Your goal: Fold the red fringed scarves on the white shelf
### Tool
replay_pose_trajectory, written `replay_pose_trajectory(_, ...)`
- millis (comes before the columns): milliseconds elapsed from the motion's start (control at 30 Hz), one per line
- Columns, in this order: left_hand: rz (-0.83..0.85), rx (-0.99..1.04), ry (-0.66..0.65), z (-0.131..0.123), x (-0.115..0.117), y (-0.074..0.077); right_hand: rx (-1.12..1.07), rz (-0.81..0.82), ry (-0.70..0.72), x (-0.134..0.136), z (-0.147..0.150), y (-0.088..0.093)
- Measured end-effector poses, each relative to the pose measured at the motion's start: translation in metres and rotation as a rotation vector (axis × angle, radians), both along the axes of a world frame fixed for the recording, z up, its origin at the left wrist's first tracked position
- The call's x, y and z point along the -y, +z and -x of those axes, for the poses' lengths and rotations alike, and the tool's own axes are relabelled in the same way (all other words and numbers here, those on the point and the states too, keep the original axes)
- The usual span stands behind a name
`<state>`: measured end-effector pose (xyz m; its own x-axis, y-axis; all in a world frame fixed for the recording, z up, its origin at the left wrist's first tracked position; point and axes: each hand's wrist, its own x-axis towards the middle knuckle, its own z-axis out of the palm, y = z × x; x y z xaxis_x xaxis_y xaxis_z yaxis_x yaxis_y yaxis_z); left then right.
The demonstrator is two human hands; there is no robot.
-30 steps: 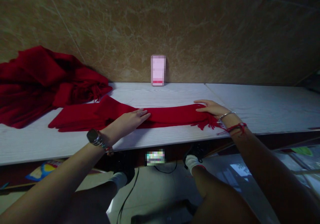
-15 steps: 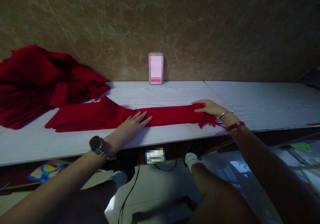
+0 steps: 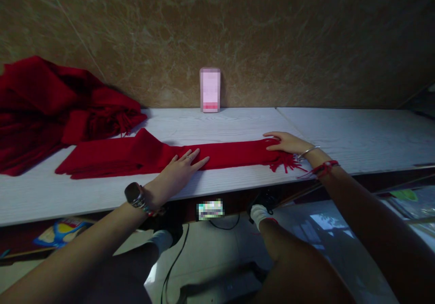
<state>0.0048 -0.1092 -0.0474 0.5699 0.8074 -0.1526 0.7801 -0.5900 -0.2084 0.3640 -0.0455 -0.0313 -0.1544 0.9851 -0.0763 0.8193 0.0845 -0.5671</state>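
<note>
A long red scarf [image 3: 234, 154] lies lengthwise on the white wood-grain surface, folded into a narrow strip, with a thicker folded stack at its left end. My left hand [image 3: 180, 170] rests flat on the middle of the strip, fingers spread and a ring showing. At the fringed right end is my right hand [image 3: 288, 143], thumb and fingers apart, touching the cloth beside the tassels. Neither hand grips the fabric. Loose tassels stick out below the right hand's palm.
A heap of red fringed cloth [image 3: 68, 109] sits at the left against the brown marbled wall [image 3: 163, 36]. A phone [image 3: 210, 90] leans on that wall. The white surface [image 3: 346, 132] has its front edge above my legs; a cable [image 3: 175, 258] runs on the floor.
The right hand has shifted slightly right and its fingers have loosened, leaving the tassels more spread. The left hand stays on the scarf. The whole view has moved a little.
</note>
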Motion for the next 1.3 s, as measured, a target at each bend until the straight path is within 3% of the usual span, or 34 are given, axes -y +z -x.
replay_pose_trajectory(200, -0.025, 0.022, 0.012, -0.003, 0.001, -0.001, -0.043, 0.092, -0.068, 0.024, -0.006, 0.006)
replay_pose_trajectory(400, 0.002, -0.001, 0.032, -0.006, -0.002, 0.014, -0.146, -0.025, -0.265, 0.03, 0.012, 0.004)
replay_pose_trajectory(700, 0.011, 0.026, 0.031, 0.001, -0.003, 0.01, -0.248, -0.018, -0.231, 0.025, 0.007, -0.009)
replay_pose_trajectory(800, 0.015, 0.034, 0.051, 0.0, -0.001, 0.01, -0.182, -0.053, -0.198, 0.023, 0.005, -0.013)
replay_pose_trajectory(967, 0.079, -0.01, 0.073, -0.008, 0.005, 0.014, 0.13, -0.235, -0.152, 0.03, 0.006, -0.008)
replay_pose_trajectory(1067, 0.108, 0.03, 0.02, -0.015, 0.003, 0.017, 0.223, -0.402, 0.003, 0.042, 0.013, -0.002)
replay_pose_trajectory(1200, 0.089, 0.086, 0.007, -0.031, -0.008, 0.023, 0.399, -0.319, 0.262, 0.057, 0.022, 0.0)
replay_pose_trajectory(1300, 0.005, 0.111, 0.05, -0.046, -0.012, 0.022, 0.617, -0.262, 0.305, 0.058, 0.017, -0.003)
